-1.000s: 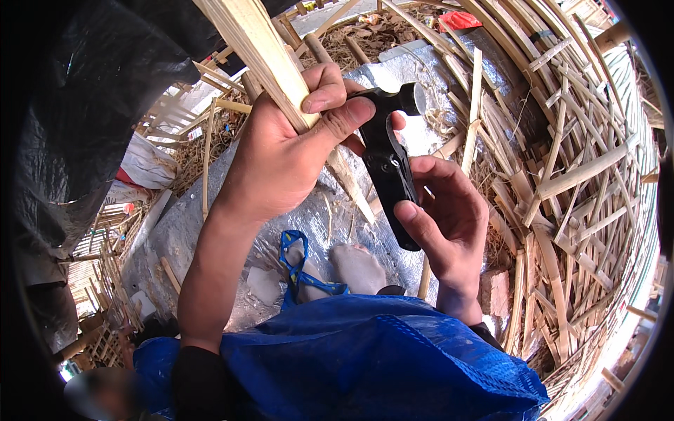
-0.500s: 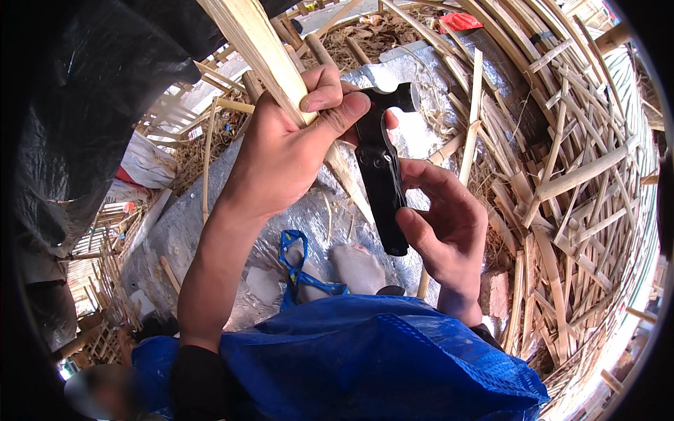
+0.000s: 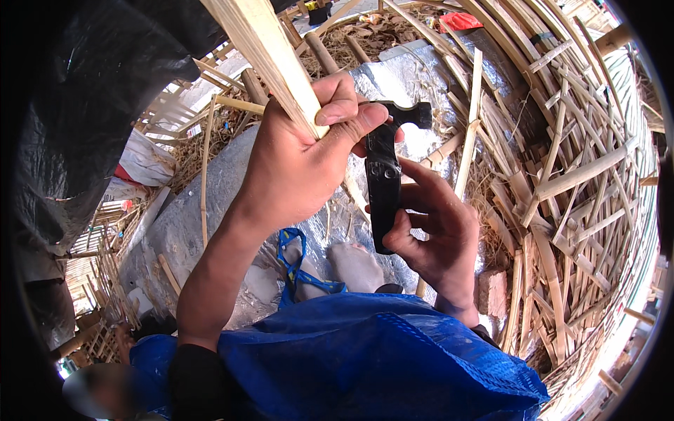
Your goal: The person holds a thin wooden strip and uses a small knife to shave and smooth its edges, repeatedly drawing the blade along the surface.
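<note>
My left hand (image 3: 295, 175) is closed round a pale split-bamboo strip (image 3: 270, 56). The strip slants up past my fist toward the top of the view, and its lower part shows behind the hand. My left thumb lies against the top of a black tool (image 3: 384, 172) with a short crosswise head and rivet-like dots on its flat body. Fingers and thumb of my right hand (image 3: 446, 231) pinch this tool near its lower end. It stands almost upright between my hands; its exact kind is not clear, and the left fist hides where it meets the strip.
Blue sheeting (image 3: 379, 351) covers my lap, with a blue strap (image 3: 309, 277) beyond it. A silvery sheet (image 3: 189, 231) lies on the ground. Piled bamboo strips (image 3: 562, 189) fill the right side. Black plastic (image 3: 98, 105) hangs at upper left; another person (image 3: 105, 389) is at lower left.
The strip and my left hand have shifted slightly right and down. The black tool's head has moved right and down, leaving the tool more upright; my right hand has moved slightly left.
</note>
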A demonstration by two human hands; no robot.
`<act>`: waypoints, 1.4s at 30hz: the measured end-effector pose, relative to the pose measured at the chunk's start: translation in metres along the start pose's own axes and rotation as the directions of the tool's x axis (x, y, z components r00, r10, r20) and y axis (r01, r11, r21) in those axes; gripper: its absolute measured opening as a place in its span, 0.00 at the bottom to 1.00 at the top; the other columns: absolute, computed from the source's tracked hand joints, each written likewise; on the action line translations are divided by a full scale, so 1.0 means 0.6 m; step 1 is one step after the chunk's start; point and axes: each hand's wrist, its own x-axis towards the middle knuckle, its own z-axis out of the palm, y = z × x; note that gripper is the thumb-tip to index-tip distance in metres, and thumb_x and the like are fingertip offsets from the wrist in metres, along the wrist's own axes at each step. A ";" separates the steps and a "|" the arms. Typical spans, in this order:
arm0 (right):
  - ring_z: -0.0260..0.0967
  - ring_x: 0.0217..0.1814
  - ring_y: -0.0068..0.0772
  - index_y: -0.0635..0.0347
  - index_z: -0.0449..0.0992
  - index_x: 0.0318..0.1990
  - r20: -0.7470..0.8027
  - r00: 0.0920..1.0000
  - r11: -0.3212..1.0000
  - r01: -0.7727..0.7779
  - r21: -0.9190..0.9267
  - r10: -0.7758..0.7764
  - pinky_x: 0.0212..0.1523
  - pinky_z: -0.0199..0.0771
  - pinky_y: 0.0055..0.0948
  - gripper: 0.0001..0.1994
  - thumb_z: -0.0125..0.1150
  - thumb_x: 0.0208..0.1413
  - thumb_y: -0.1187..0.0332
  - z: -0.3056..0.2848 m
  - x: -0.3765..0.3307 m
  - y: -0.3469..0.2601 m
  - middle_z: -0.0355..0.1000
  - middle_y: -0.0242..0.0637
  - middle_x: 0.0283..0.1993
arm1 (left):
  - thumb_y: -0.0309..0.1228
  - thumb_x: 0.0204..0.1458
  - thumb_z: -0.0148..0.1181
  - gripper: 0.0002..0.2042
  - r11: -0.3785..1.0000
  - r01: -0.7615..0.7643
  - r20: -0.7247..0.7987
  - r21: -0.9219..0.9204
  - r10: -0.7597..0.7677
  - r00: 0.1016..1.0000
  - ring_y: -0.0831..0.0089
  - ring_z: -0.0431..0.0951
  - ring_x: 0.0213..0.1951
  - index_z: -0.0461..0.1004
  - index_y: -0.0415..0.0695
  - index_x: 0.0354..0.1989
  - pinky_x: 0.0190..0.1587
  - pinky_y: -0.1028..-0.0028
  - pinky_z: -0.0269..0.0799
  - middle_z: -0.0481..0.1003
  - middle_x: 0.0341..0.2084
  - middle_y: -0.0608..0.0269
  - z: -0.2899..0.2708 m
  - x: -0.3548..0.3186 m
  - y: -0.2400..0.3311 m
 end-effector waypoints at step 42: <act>0.79 0.44 0.33 0.66 0.61 0.58 -0.160 0.987 0.999 -0.017 0.027 0.021 0.44 0.83 0.31 0.24 0.58 0.53 0.83 0.013 0.007 0.007 0.78 0.47 0.42 | 0.26 0.61 0.59 0.14 0.997 0.032 -0.068 0.073 -0.027 0.997 0.83 0.78 0.31 0.66 0.40 0.22 0.29 0.83 0.71 0.76 0.27 0.63 0.004 -0.001 -0.010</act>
